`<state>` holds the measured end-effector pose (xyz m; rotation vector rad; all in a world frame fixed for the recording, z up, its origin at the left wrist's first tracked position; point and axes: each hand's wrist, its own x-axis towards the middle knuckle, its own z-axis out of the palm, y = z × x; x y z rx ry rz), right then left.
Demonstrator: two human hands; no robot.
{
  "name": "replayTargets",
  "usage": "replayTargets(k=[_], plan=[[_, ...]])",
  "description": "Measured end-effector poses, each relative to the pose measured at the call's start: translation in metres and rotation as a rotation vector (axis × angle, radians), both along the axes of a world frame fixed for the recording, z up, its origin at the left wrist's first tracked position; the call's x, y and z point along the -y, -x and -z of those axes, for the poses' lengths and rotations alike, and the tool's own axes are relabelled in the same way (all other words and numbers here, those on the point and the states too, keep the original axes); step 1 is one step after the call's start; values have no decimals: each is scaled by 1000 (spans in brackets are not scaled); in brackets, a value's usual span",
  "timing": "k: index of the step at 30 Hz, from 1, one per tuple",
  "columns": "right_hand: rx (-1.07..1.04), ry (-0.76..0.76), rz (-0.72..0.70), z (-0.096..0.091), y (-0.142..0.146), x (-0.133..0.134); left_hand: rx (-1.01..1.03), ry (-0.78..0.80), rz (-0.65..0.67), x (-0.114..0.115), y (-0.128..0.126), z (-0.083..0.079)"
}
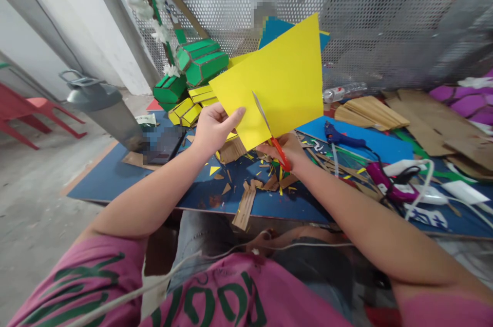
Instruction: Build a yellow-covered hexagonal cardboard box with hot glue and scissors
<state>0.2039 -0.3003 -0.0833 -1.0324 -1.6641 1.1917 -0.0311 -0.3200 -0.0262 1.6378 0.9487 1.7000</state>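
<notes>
A large sheet of yellow paper (285,75) is held up above the table. My left hand (215,127) pinches its lower left edge, thumb on the near face. My right hand (287,150) is closed on the red-handled scissors (280,153), partly hidden behind the sheet and the handles. One blade lies across the front of the paper, pointing up and to the left; the other is hidden behind it. Below the hands, brown cardboard scraps (244,206) and small yellow bits litter the blue tabletop (115,173).
Green cardboard shapes (206,60) and yellow ones (187,111) stand at the back left, near a grey tumbler (103,109). To the right lie a blue glue gun (342,134), a purple device (393,183) with cables, and cardboard sheets (423,116). A perforated metal screen (370,19) rises behind.
</notes>
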Motion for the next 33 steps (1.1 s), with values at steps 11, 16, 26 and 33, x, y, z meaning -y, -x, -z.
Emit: replayTargets(k=[11, 16, 26, 33], plan=[[-188, 191, -232, -14, -10, 4, -60, -29, 0, 0, 7, -7], [-217, 300, -244, 0, -20, -11, -82, -10, 52, 0, 9, -9], [-169, 289, -207, -16, -11, 8, -73, -4, 58, 2, 8, -12], [-190, 315, -211, -12, -14, 5, -98, -21, 37, 2, 10, -9]])
